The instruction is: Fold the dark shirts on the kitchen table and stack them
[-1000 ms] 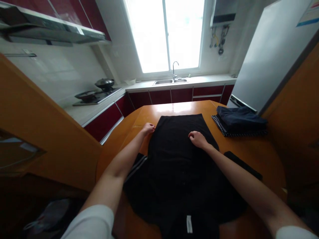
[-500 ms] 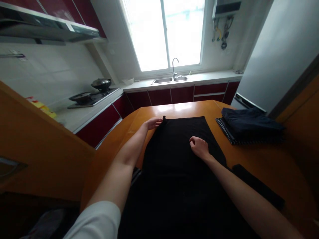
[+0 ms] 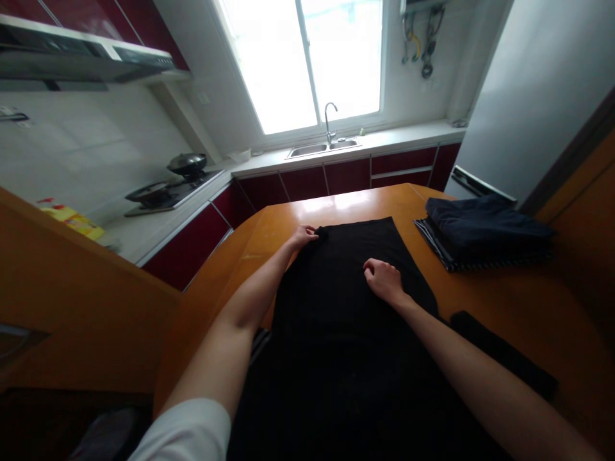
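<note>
A large black garment (image 3: pixel 350 358) lies spread over the wooden table, its far edge away from me. At its far left corner, my left hand (image 3: pixel 304 236) pinches a small bunched bit of the cloth between thumb and fingers. My right hand (image 3: pixel 383 279) rests on the upper right part of the garment with its fingers curled in; I see no cloth gathered in it. A narrow black piece like a sleeve (image 3: pixel 504 352) stretches out to the right, partly behind my forearm. White stripes show beside my left forearm.
A stack of folded dark clothes (image 3: pixel 485 230) sits on the table's (image 3: pixel 250 256) right side, striped cloth at the bottom. Beyond are a counter with a sink (image 3: pixel 307 150), a stove with pans (image 3: pixel 187 164) at left, and a fridge (image 3: pixel 519 109) at right.
My left hand has closed from stretched fingers to a pinch on the garment's corner, which is now bunched and slightly further right. My right hand stays nearly in place. The view has shifted slightly.
</note>
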`<state>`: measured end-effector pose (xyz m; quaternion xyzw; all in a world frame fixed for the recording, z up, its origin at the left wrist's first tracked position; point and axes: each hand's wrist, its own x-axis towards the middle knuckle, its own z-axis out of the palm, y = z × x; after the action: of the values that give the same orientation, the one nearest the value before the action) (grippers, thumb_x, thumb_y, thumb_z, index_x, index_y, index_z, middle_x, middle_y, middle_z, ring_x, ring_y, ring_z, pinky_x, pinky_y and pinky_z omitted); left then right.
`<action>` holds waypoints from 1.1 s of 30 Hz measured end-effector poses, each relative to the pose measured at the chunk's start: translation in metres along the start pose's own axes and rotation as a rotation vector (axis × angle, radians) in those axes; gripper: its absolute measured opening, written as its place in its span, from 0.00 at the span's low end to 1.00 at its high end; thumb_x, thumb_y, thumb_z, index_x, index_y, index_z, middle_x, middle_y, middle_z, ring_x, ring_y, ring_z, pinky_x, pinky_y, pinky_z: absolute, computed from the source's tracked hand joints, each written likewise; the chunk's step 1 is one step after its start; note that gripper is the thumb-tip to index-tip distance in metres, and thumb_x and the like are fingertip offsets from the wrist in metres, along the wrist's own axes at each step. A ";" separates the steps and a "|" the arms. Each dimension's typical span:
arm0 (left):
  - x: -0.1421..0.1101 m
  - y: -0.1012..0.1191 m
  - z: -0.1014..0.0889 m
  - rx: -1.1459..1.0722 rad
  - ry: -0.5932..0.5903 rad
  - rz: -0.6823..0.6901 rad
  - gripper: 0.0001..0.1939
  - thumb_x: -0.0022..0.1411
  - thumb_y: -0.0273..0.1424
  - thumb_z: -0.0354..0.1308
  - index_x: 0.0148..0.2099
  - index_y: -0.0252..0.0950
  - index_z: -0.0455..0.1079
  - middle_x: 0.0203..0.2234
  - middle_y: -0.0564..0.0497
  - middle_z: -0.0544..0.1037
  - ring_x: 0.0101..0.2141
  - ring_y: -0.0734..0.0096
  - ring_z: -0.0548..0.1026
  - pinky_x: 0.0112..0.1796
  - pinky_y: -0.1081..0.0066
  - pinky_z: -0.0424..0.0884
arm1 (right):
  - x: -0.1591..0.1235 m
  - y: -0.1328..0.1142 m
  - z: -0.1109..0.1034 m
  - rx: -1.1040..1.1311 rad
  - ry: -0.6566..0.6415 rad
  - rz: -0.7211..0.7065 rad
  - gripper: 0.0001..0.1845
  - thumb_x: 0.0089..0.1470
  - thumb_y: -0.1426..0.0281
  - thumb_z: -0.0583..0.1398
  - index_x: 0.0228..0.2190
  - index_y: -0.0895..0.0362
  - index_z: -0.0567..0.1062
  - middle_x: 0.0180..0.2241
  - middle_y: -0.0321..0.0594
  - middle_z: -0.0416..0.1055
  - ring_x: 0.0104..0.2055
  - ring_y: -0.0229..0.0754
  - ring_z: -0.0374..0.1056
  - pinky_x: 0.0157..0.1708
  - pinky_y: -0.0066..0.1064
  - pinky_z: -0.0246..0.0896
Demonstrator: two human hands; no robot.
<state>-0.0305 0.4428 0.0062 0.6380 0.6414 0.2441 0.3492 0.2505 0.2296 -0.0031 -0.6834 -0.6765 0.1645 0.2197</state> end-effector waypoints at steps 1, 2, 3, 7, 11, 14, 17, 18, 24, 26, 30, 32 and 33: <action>0.000 0.000 -0.003 0.012 -0.010 -0.020 0.27 0.46 0.38 0.76 0.46 0.32 0.75 0.30 0.51 0.76 0.30 0.71 0.74 0.30 0.74 0.69 | 0.000 0.000 0.000 -0.002 0.001 0.002 0.14 0.61 0.67 0.54 0.41 0.49 0.79 0.42 0.39 0.80 0.43 0.47 0.75 0.39 0.32 0.61; 0.000 0.001 -0.005 0.025 -0.024 -0.043 0.25 0.46 0.38 0.76 0.44 0.32 0.76 0.27 0.51 0.75 0.27 0.72 0.73 0.28 0.75 0.67 | 0.000 0.000 0.000 -0.006 0.003 0.002 0.14 0.61 0.67 0.54 0.41 0.49 0.79 0.42 0.39 0.80 0.43 0.47 0.75 0.39 0.32 0.61; -0.001 0.001 -0.007 0.039 -0.039 -0.067 0.23 0.46 0.38 0.76 0.41 0.32 0.76 0.25 0.52 0.74 0.25 0.73 0.71 0.25 0.75 0.65 | 0.000 0.000 0.001 -0.011 0.002 0.004 0.14 0.61 0.67 0.54 0.41 0.49 0.79 0.42 0.39 0.80 0.43 0.47 0.75 0.39 0.32 0.61; 0.000 0.007 -0.010 0.102 -0.045 -0.120 0.16 0.46 0.34 0.76 0.31 0.33 0.73 0.20 0.54 0.71 0.21 0.75 0.67 0.22 0.75 0.59 | 0.001 0.001 0.002 -0.031 -0.001 0.020 0.14 0.61 0.66 0.54 0.41 0.49 0.79 0.42 0.39 0.80 0.43 0.48 0.75 0.39 0.32 0.61; 0.008 0.012 -0.018 0.174 0.059 -0.118 0.13 0.51 0.33 0.72 0.32 0.35 0.70 0.22 0.54 0.72 0.24 0.74 0.69 0.25 0.76 0.62 | 0.001 0.001 0.002 -0.010 0.012 0.008 0.13 0.61 0.66 0.54 0.40 0.49 0.79 0.40 0.38 0.80 0.42 0.47 0.75 0.38 0.32 0.61; 0.012 0.006 -0.032 0.256 0.195 -0.129 0.13 0.53 0.33 0.70 0.35 0.35 0.69 0.28 0.50 0.75 0.31 0.68 0.74 0.30 0.74 0.66 | 0.001 0.001 0.001 0.002 0.013 0.004 0.13 0.61 0.67 0.54 0.39 0.49 0.79 0.40 0.38 0.80 0.42 0.47 0.75 0.38 0.32 0.61; 0.008 -0.007 -0.045 0.334 0.309 -0.149 0.14 0.54 0.33 0.68 0.40 0.36 0.69 0.36 0.46 0.78 0.40 0.62 0.76 0.39 0.71 0.69 | 0.001 0.000 0.001 0.003 0.008 0.007 0.13 0.61 0.67 0.54 0.40 0.49 0.79 0.41 0.38 0.80 0.42 0.46 0.75 0.38 0.32 0.61; 0.004 -0.012 -0.048 0.352 0.335 -0.152 0.14 0.55 0.33 0.67 0.43 0.36 0.70 0.39 0.44 0.79 0.43 0.61 0.76 0.41 0.70 0.69 | 0.000 0.001 0.001 0.002 0.008 0.008 0.13 0.61 0.67 0.54 0.40 0.49 0.79 0.41 0.39 0.80 0.42 0.46 0.75 0.38 0.31 0.61; -0.048 -0.036 -0.058 0.404 0.373 -0.109 0.22 0.62 0.32 0.60 0.57 0.33 0.66 0.51 0.37 0.77 0.51 0.59 0.75 0.50 0.69 0.67 | -0.001 0.000 0.000 0.005 -0.007 0.004 0.14 0.62 0.67 0.54 0.41 0.50 0.79 0.42 0.39 0.80 0.44 0.47 0.75 0.40 0.32 0.61; -0.078 -0.046 -0.066 0.418 0.321 -0.107 0.18 0.61 0.33 0.60 0.52 0.33 0.71 0.48 0.39 0.79 0.49 0.60 0.76 0.49 0.70 0.68 | -0.002 0.000 -0.001 0.003 -0.012 0.006 0.14 0.62 0.67 0.54 0.42 0.50 0.79 0.43 0.40 0.80 0.44 0.47 0.75 0.40 0.32 0.61; -0.163 -0.071 -0.093 0.447 0.199 -0.149 0.10 0.56 0.39 0.63 0.34 0.37 0.75 0.35 0.46 0.82 0.39 0.60 0.79 0.40 0.71 0.71 | -0.002 0.001 -0.001 0.003 -0.012 0.004 0.15 0.61 0.67 0.54 0.42 0.50 0.80 0.42 0.40 0.80 0.44 0.47 0.75 0.41 0.33 0.62; -0.211 -0.085 -0.104 0.452 0.141 -0.181 0.14 0.53 0.44 0.64 0.32 0.38 0.74 0.31 0.48 0.81 0.35 0.61 0.78 0.35 0.71 0.71 | -0.002 0.003 0.001 -0.002 0.000 0.002 0.15 0.61 0.67 0.54 0.42 0.50 0.80 0.42 0.41 0.80 0.43 0.48 0.75 0.41 0.33 0.62; -0.234 -0.091 -0.107 0.446 0.099 -0.193 0.16 0.53 0.46 0.64 0.32 0.38 0.74 0.30 0.49 0.81 0.33 0.62 0.77 0.33 0.71 0.70 | -0.002 0.004 0.002 -0.009 0.007 0.002 0.15 0.61 0.67 0.54 0.41 0.50 0.80 0.41 0.41 0.80 0.43 0.48 0.75 0.40 0.33 0.62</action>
<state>-0.1841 0.2193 0.0375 0.6225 0.7536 0.0928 0.1896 0.2524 0.2275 -0.0070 -0.6857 -0.6757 0.1595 0.2188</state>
